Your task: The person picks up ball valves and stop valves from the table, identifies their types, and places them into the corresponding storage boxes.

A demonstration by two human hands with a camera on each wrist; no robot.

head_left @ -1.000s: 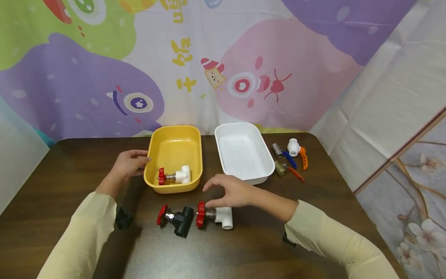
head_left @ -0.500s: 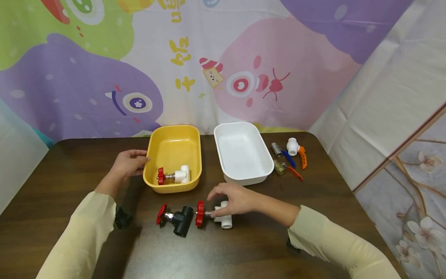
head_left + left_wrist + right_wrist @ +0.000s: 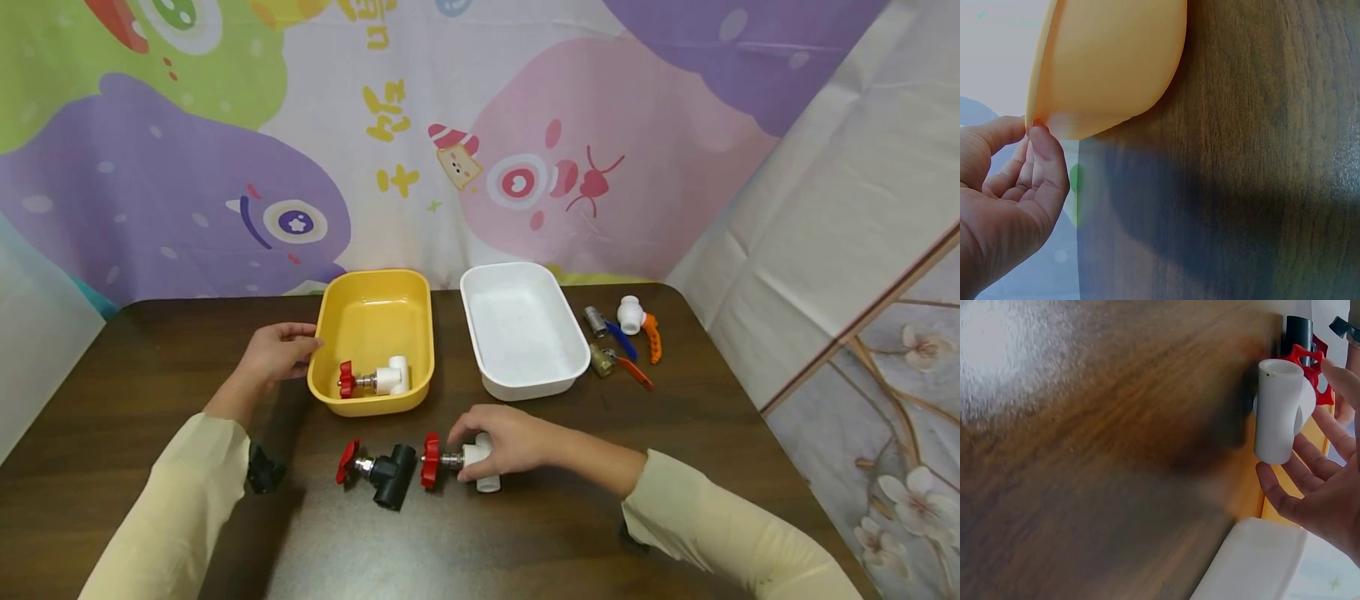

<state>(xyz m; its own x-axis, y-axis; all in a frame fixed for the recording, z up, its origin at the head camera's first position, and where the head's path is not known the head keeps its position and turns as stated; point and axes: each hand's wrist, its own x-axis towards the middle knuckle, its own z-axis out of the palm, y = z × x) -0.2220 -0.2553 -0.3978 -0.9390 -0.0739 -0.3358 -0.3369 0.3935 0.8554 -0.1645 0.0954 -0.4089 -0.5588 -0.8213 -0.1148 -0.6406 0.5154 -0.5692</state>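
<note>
Left hand [image 3: 276,354]: pinched the rim of the yellow tray [image 3: 375,325], thumb against fingertips, at the tray's left edge toward its near corner. Left wrist view agreed.

Right hand [image 3: 513,437]: thumb and fingers parted, bent round the body of the white valve [image 3: 472,454]. Thumb on the near side, index finger on the far side. Can't tell if it had a firm grip.

White valve lay mid-table [image 3: 360,550], well in from the left and right edges, nearer than both trays. Its red wheel [image 3: 429,461] pointed left, tee end right, partly under the hand.

Black valve [image 3: 388,475] lay just left of that wheel, its own red wheel also leftward, tee slanted.

Yellow tray sat at the far edge, left of centre. Second white valve [image 3: 392,379] lay inside by the near wall, wheel toward the left wall, tee toward the right.

White tray [image 3: 517,321] stood to its right, also at the far edge, a gap between them.

Far right corner held three more: steel valve [image 3: 596,322] with blue handle, brass valve [image 3: 601,361] with red-orange handle, white ball valve [image 3: 631,316] with orange handle, rightmost.

Printed cartoon backdrop [image 3: 442,233] hung behind the far edge.
</note>
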